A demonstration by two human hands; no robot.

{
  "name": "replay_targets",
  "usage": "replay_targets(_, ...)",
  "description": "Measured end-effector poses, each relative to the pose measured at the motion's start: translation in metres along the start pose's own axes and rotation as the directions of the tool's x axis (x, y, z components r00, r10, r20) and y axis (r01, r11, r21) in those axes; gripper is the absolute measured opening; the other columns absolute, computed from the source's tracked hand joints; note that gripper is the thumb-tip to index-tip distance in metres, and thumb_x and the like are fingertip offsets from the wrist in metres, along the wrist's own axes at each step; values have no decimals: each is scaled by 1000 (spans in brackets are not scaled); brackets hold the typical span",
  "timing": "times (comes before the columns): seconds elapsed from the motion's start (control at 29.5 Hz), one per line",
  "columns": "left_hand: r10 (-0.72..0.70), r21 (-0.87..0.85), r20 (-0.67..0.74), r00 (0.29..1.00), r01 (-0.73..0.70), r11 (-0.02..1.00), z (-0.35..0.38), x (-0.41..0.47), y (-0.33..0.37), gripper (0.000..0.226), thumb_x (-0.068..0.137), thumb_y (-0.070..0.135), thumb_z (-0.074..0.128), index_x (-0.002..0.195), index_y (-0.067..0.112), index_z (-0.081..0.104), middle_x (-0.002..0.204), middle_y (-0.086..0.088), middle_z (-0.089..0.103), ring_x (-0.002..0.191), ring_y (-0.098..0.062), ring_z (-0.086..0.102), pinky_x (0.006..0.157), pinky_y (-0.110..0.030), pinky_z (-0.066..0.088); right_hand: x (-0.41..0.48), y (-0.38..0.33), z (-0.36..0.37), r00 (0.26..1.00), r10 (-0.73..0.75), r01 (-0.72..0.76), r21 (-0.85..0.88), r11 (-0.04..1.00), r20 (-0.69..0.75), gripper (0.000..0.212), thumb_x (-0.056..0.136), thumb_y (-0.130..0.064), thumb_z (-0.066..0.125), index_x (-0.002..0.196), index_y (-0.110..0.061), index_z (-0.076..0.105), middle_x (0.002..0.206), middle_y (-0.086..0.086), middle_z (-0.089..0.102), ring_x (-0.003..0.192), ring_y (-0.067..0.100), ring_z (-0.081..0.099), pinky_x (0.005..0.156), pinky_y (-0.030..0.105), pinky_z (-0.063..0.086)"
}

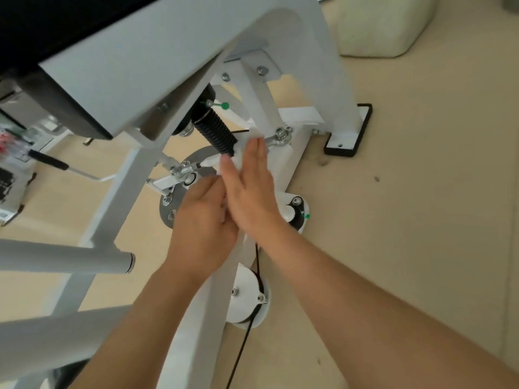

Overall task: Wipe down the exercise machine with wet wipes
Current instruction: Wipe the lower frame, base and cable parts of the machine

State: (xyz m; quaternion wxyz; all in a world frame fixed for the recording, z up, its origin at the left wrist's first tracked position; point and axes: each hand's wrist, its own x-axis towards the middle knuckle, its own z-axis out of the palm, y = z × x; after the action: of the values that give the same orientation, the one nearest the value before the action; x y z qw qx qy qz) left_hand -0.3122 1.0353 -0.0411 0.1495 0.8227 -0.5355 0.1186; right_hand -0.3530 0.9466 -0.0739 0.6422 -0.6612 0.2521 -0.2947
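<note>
White wet wipe [224,175] pressed between curled left hand [203,220] and flat, open right hand [250,186].

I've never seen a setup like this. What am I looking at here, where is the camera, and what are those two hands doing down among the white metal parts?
There is no robot here. The single picture comes from a camera worn on a person's head, looking down at their own bare arms. The white metal frame belongs to an exercise machine standing on a beige floor. Low in the frame you see a black coiled spring, a white pulley wheel and a thin black cable. The left hand and the right hand meet at a white bar below the spring. A bit of white wipe shows between them, mostly hidden; the right hand lies flat over it.
</note>
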Motion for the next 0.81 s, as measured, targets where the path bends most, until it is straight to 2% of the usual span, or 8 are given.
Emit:
replay_targets(0.1,101,-187,67,993,-86,979,0,7,-1,51,76,-3,48,125,6,61,125,5,57,113,-14,51,99,-18,37,8,6,9,994,83,-74,118,990,-76,68,104,-45,28,155,-12,-2,164,2,-5,149,7,-8,123,42,0)
replay_targets(0.24,-105,-440,80,991,129,888,6,-19,-5,47,94,10,39,136,29,47,142,15,47,139,-9,36,115,-23,25,-51,24,28,1000,9,-7,193,981,-9,75,97,-61,20,155,-19,-4,164,-6,-6,148,0,-9,123,35,2)
replay_targets(0.3,-188,-456,72,979,200,867,8,-17,-3,43,98,22,34,136,40,41,140,26,43,139,-3,33,113,-17,25,-33,28,24,1000,21,-20,147,989,-8,82,94,-67,24,155,-20,-6,163,-7,-8,147,0,-10,123,38,1)
replay_targets(0.41,-115,-410,72,991,134,902,10,-4,1,44,96,19,30,132,27,53,132,9,57,125,-12,49,104,-30,39,16,16,9,988,138,-113,274,955,-72,82,94,-62,32,156,-19,-1,164,-4,-2,149,6,-1,124,38,4)
replay_targets(0.51,-128,-337,-11,992,117,934,14,10,-1,44,88,24,29,109,12,66,122,2,62,116,-18,53,101,-32,39,10,15,19,981,145,-82,392,916,-132,71,91,-58,37,151,-20,26,144,2,39,132,15,39,117,47,26)
replay_targets(0.61,-237,-322,-78,968,201,925,18,14,1,37,84,26,36,81,9,68,122,3,63,115,-17,53,100,-18,34,-20,27,19,980,45,10,273,962,-195,60,91,-54,36,143,-24,45,133,9,59,119,17,57,107,43,43)
replay_targets(0.71,-201,-240,-122,972,167,956,22,9,7,31,81,16,43,92,12,71,124,0,63,114,-13,51,97,-1,25,-10,50,-6,973,-141,148,22,989,-185,42,99,-10,43,140,-13,50,140,7,55,125,12,52,106,21,38)
replay_targets(0.81,3,-1,-126,992,-3,1000,25,9,12,37,75,6,42,99,10,70,124,-13,61,117,-23,46,101,-16,30,17,82,-17,865,-420,306,-375,875,-273,35,91,-6,49,122,-2,64,121,12,67,104,18,63,92,19,43)
